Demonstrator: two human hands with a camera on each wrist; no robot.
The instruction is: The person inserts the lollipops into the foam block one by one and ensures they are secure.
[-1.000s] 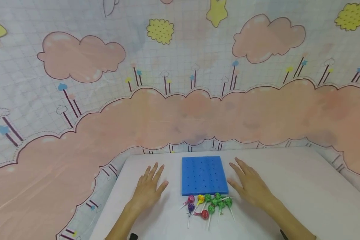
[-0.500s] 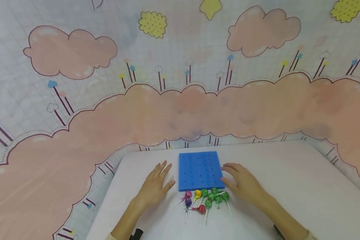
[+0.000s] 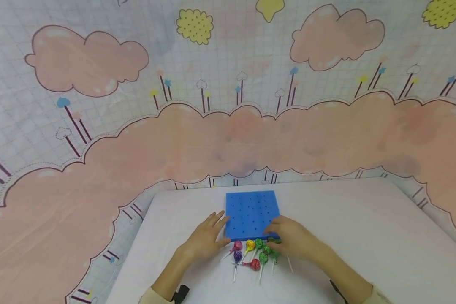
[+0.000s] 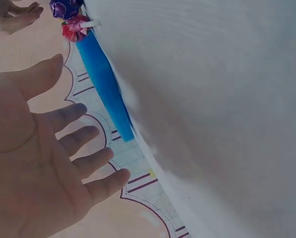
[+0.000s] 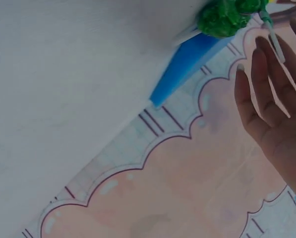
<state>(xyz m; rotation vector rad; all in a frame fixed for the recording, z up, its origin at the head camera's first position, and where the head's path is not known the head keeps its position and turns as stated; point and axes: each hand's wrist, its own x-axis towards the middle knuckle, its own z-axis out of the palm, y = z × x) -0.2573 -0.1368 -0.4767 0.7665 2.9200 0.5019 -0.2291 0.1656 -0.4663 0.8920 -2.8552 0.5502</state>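
A blue board (image 3: 251, 211) with rows of small holes lies on the white table. Along its near edge are several wrapped lollipops: pink (image 3: 237, 245), yellow (image 3: 250, 245), purple (image 3: 237, 256), red (image 3: 255, 264) and several green ones (image 3: 264, 257). My right hand (image 3: 294, 240) reaches over the board's near right corner and covers part of the green group. In the right wrist view its fingers (image 5: 259, 84) are extended beside a white stick and green wrappers (image 5: 217, 20). My left hand (image 3: 205, 240) is at the board's left edge, fingers spread and holding nothing (image 4: 103, 186).
The white table (image 3: 346, 219) extends to both sides of the board. Behind it hangs a backdrop (image 3: 251, 139) printed with clouds and stars. A black strap end (image 3: 181, 292) shows by the left wrist.
My right hand has moved left and toward me, from beside the board to over the green lollipops. My left hand has moved right to the board's left edge. The view has shifted slightly.
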